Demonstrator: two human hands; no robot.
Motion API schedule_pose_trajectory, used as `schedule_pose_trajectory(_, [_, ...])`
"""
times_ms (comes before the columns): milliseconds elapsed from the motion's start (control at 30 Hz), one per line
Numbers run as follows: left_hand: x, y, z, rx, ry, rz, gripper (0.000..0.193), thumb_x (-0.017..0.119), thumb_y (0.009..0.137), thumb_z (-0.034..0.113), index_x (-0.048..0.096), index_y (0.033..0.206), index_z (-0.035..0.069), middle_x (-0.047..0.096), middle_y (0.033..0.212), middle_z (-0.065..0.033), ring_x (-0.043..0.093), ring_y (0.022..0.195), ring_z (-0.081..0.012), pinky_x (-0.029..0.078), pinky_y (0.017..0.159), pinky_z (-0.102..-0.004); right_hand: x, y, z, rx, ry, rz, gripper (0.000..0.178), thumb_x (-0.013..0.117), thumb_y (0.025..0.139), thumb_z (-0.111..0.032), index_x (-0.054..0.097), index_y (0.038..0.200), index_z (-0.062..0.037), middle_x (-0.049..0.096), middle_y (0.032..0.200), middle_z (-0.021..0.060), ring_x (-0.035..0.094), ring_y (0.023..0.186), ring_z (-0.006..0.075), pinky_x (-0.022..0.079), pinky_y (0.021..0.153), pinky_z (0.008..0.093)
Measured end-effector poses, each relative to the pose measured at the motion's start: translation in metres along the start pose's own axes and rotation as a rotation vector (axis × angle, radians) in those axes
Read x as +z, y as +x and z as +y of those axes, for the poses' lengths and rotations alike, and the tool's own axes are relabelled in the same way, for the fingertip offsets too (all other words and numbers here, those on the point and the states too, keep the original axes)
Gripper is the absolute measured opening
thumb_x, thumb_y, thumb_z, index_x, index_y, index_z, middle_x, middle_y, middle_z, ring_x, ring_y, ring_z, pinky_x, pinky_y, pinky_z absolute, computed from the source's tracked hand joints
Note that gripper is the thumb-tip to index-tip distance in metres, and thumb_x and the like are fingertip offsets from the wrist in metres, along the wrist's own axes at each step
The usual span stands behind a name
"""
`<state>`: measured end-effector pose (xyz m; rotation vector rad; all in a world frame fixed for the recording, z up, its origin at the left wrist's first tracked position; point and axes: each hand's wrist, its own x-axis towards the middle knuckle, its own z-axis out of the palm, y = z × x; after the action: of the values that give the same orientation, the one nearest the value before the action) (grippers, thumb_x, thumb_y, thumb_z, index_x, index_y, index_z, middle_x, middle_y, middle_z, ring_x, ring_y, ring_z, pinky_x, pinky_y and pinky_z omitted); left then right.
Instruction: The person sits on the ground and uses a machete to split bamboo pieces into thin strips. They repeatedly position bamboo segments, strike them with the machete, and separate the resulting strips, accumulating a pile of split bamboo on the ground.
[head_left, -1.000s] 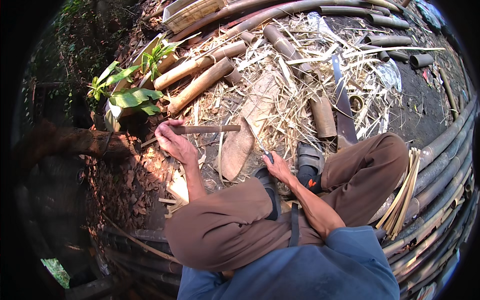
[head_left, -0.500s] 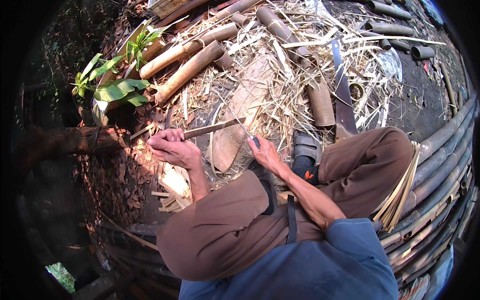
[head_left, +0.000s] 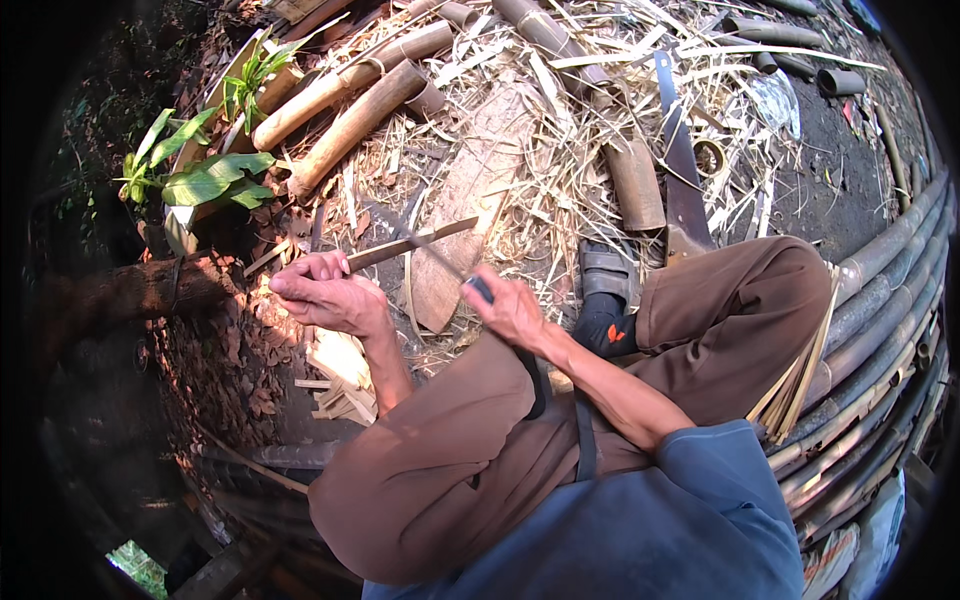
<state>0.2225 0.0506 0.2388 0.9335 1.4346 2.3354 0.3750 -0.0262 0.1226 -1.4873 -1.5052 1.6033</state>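
Note:
My left hand [head_left: 335,297] is closed around one end of a flat brown bamboo strip [head_left: 450,231], which points out to the right and slightly away from me. In my right hand [head_left: 508,312] is a knife with a dark handle [head_left: 482,289]. Its thin blade [head_left: 443,260], blurred by motion, crosses the strip near its middle; whether the edge touches the strip I cannot tell. Beneath the strip, on the ground, lies a worn wooden board [head_left: 437,295]. Pale split strips [head_left: 345,372] are heaped below my left wrist.
Bamboo shavings [head_left: 545,190] cover the ground ahead. A handsaw [head_left: 682,160] lies beside a bamboo section [head_left: 634,185]. Thicker bamboo lengths [head_left: 355,130] rest at the far left near a leafy plant [head_left: 215,180]. Long bamboo poles [head_left: 860,320] are stacked along my right side.
My right hand has swung left and slightly nearer to me, bringing the blade across the strip. My left hand, still gripping the strip, appears a little farther left; the whole view has shifted slightly.

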Motion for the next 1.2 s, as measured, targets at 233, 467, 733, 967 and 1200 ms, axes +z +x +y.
schedule_pose_trajectory(233, [0.006, 0.011, -0.003, -0.171, -0.365, -0.087, 0.039, 0.049, 0.1, 0.042, 0.047, 0.081, 0.009, 0.046, 0.067, -0.0014, 0.043, 0.061, -0.0125, 0.039, 0.061, -0.0261, -0.008, 0.025, 0.079, 0.12, 0.064, 0.263, 0.04, 0.051, 0.097, -0.038, 0.058, 0.098, 0.0007, 0.06, 0.072, 0.0241, 0.061, 0.07, 0.0412, 0.046, 0.067, 0.0469])
schedule_pose_trajectory(467, [0.006, 0.007, -0.01, -0.196, -0.435, -0.064, 0.031, 0.053, 0.095, 0.034, 0.047, 0.074, 0.012, 0.043, 0.07, -0.0001, 0.042, 0.071, -0.0129, 0.034, 0.073, -0.0287, 0.005, -0.003, -0.037, -0.175, 0.071, 0.129, 0.035, 0.053, 0.097, -0.039, 0.057, 0.101, -0.0046, 0.058, 0.067, 0.0165, 0.057, 0.058, 0.0329, 0.045, 0.058, 0.0439])
schedule_pose_trajectory(733, [0.018, -0.001, -0.01, -0.165, -0.4, -0.041, 0.035, 0.052, 0.097, 0.036, 0.045, 0.072, 0.012, 0.041, 0.069, 0.0001, 0.038, 0.069, -0.0123, 0.033, 0.071, -0.0286, 0.009, 0.005, -0.002, -0.026, 0.11, 0.154, 0.037, 0.05, 0.098, -0.039, 0.056, 0.097, -0.0027, 0.057, 0.067, 0.0171, 0.056, 0.059, 0.0319, 0.045, 0.059, 0.0439])
schedule_pose_trajectory(967, [0.021, -0.003, -0.013, -0.15, -0.379, -0.135, 0.042, 0.048, 0.101, 0.043, 0.044, 0.073, 0.011, 0.042, 0.071, -0.0009, 0.038, 0.069, -0.0127, 0.033, 0.072, -0.0283, 0.003, 0.013, 0.077, 0.08, -0.037, 0.283, 0.041, 0.049, 0.097, -0.042, 0.056, 0.102, -0.0021, 0.063, 0.08, 0.0282, 0.062, 0.078, 0.0472, 0.046, 0.068, 0.0511])
schedule_pose_trajectory(1200, [0.015, -0.003, 0.005, 0.075, -0.093, -0.136, 0.028, 0.047, 0.103, 0.033, 0.044, 0.09, 0.008, 0.048, 0.073, -0.0022, 0.048, 0.069, -0.0125, 0.044, 0.072, -0.0276, 0.0, 0.007, 0.085, 0.138, 0.068, 0.225, 0.039, 0.052, 0.097, -0.039, 0.057, 0.104, -0.0013, 0.062, 0.074, 0.0261, 0.062, 0.073, 0.0438, 0.046, 0.067, 0.0492])
